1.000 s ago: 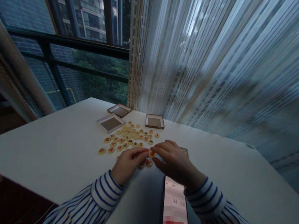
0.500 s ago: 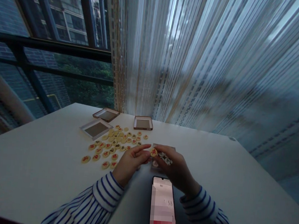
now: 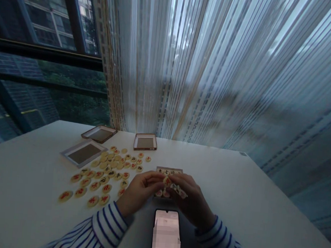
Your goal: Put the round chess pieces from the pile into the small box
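Over a small box [image 3: 169,169] of round xiangqi pieces, my two hands meet at the fingertips. A pale piece with a red character [image 3: 166,180] sits between them. My right hand [image 3: 192,199] is closed with thumb and fingers around that piece. From the left, my left hand [image 3: 138,192] pinches at its edge. More pieces [image 3: 178,190] show under my right fingers; whether they lie in the box or in the hand I cannot tell. To the left, many loose pieces [image 3: 106,188] with red or black characters are spread on the white table [image 3: 247,209].
Below the box lies a lit phone [image 3: 166,230]. Behind the loose pieces are a pale tray or lid [image 3: 69,153], a brown-edged one [image 3: 85,134] and another brown-edged one [image 3: 145,148]. A string curtain [image 3: 184,102] hangs along the table's far edge, beside a window.
The view has shifted, so table items appear further left and lower. Both hands have come closer together around the red-character piece, over the box.
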Demonstrator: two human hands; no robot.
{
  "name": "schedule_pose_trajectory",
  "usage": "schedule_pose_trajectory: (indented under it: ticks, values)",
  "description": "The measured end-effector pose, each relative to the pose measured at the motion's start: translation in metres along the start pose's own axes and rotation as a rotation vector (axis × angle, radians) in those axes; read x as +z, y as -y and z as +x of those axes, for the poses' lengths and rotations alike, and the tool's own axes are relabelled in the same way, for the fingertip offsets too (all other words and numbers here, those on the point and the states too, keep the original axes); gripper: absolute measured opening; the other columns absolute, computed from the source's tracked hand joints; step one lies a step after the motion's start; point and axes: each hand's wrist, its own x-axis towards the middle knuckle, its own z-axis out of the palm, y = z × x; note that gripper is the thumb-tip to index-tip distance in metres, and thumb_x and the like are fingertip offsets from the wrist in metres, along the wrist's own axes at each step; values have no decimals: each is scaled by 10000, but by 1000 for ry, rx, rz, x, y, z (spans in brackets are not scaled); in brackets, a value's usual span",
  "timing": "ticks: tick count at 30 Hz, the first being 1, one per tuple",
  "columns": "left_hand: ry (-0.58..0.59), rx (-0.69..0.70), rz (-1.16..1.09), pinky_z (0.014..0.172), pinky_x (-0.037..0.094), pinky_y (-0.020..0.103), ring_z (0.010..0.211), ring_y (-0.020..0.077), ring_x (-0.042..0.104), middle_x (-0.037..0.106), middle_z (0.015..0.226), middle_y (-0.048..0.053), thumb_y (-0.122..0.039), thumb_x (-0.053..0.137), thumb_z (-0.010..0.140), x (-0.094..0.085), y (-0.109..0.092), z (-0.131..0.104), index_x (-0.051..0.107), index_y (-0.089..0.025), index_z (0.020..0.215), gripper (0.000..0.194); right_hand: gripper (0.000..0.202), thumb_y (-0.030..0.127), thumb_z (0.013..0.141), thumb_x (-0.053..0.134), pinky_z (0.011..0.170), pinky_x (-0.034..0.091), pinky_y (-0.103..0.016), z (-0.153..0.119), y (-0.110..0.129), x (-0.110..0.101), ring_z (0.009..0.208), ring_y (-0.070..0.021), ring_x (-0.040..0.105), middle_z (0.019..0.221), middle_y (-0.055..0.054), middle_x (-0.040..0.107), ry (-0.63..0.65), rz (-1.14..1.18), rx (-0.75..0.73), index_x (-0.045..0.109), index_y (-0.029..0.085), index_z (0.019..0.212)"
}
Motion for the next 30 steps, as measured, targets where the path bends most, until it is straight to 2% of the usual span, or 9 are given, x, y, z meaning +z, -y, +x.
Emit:
schedule_pose_trajectory:
  ticks: [12,21,25,30]
  values:
    - [-35,-18,42,792,526,354,814,208,676,739,846,67,-364,731,625,-3,0,-1,678,-154,810,285,224,258,835,554,728,511,-350,-7,-3,7,855,-185,624,916,-72,681,16,10,38,581,220,1054]
    - [-44,-10,116,742,534,339,775,197,677,740,816,56,-334,688,652,-1,3,-1,675,-155,826,250,185,265,837,563,732,497,-344,-7,-4,8,838,-175,625,899,-67,687,34,-28,34,597,203,1008]
    - [-108,62,325,709,529,312,752,186,666,732,826,61,-298,641,697,-5,3,-3,684,-156,853,215,184,274,837,555,739,497,-361,-8,-9,7,825,-182,624,900,-70,687,21,-52,60,616,204,996]
    - [-166,208,648,695,516,299,729,168,637,716,833,50,-293,609,728,-14,3,-5,684,-187,896,213,205,308,827,558,819,485,-411,-10,-20,6,951,-214,600,1011,-98,655,-16,-67,152,648,215,986]
